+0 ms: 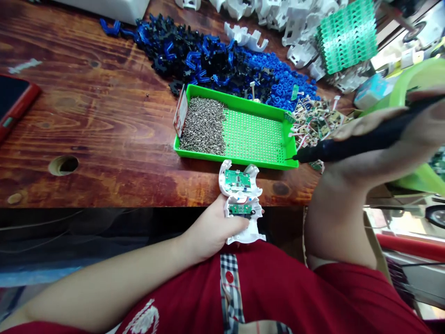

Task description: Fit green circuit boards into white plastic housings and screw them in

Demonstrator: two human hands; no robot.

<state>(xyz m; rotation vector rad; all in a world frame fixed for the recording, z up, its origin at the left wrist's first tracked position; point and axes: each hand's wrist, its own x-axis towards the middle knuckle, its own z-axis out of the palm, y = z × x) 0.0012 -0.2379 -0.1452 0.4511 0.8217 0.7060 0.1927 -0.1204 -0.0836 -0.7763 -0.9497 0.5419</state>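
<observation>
My left hand [217, 227] is closed around a white plastic housing [255, 229], its thumb lying over the lower part. Two green circuit boards sit in the housing, a larger upper board [237, 180] and a smaller lower board [239, 209]. My right hand [385, 157] grips a black electric screwdriver [368, 139], raised at the right. The thin bit points left, over the right end of a green tray [239, 162]. Many small screws [203, 125] are heaped in the tray's left half; perforated holes show in the right half.
Behind the tray lie piles of black and blue parts [194, 55], blue rings [278, 79] and white housings [271, 14]. Small wired boards [320, 118] are heaped at right, near a light green basket [403, 93]. A red-edged phone [15, 106] and a table hole [63, 165] are at left.
</observation>
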